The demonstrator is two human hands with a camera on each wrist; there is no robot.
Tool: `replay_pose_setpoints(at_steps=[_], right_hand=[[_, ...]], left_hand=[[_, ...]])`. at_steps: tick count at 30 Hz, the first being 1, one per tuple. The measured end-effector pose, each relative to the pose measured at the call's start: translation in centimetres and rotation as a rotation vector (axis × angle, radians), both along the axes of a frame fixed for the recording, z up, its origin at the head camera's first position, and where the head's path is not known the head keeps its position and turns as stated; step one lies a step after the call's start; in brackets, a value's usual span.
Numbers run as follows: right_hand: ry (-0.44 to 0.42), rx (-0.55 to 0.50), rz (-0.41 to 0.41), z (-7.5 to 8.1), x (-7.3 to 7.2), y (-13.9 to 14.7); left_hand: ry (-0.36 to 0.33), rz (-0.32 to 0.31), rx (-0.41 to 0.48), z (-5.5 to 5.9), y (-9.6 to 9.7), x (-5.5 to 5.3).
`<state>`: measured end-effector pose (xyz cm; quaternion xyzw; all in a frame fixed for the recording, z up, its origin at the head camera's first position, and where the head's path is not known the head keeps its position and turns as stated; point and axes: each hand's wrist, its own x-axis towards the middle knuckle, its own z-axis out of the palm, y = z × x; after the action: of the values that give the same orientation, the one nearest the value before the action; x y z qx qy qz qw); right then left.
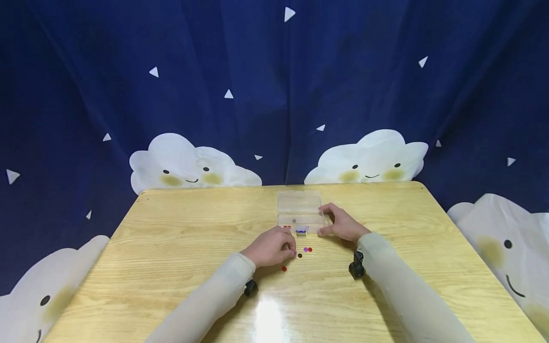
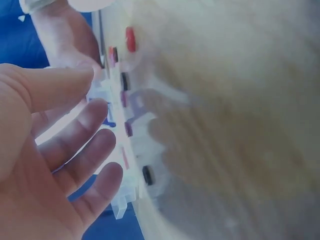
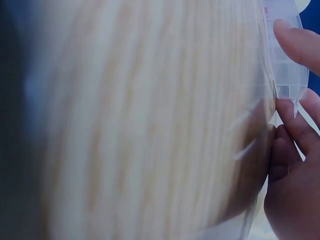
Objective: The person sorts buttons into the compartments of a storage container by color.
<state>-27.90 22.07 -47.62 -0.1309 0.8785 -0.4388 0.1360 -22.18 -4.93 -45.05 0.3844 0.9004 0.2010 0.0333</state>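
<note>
A clear plastic box [image 1: 300, 214] with its lid folded back stands near the table's far edge. My right hand [image 1: 343, 225] holds its right side, the thumb at the front corner and the fingers farther back. In the right wrist view, the fingers reach past a corner of the divided box [image 3: 289, 75]. My left hand [image 1: 272, 246] hovers low in front of the box among small round pieces. A purple piece [image 2: 129, 129] and a black piece [image 2: 147, 175] lie on the table by its bent, spread fingers, which show nothing between them.
Nearer me lies a red piece [image 1: 284, 269]. A black piece [image 1: 299, 256] and a touching purple-and-red pair [image 1: 308, 249] lie between the hands. Inside the box's front are red pieces [image 1: 287, 227]; a blue item [image 1: 301, 231] shows at its front edge. A dark blue curtain [image 1: 274, 95] hangs behind the wooden table [image 1: 193, 224].
</note>
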Motion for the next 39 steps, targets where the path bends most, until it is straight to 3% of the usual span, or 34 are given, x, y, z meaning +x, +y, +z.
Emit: replay_pose_setpoints(at_steps=[10, 24, 39], right_hand=[[-0.001, 0.006, 0.012, 0.0, -0.1, 0.1], [0.000, -0.015, 0.006, -0.3, -0.1, 0.1], [0.015, 0.002, -0.007, -0.3, 0.0, 0.1]], left_hand=[[-0.045, 0.049, 0.106, 1.2, -0.8, -0.7], [-0.139, 0.092, 0.194, 1.4, -1.6, -1.5], [-0.132, 0.158, 0.216, 3.0, -1.9, -2.9]])
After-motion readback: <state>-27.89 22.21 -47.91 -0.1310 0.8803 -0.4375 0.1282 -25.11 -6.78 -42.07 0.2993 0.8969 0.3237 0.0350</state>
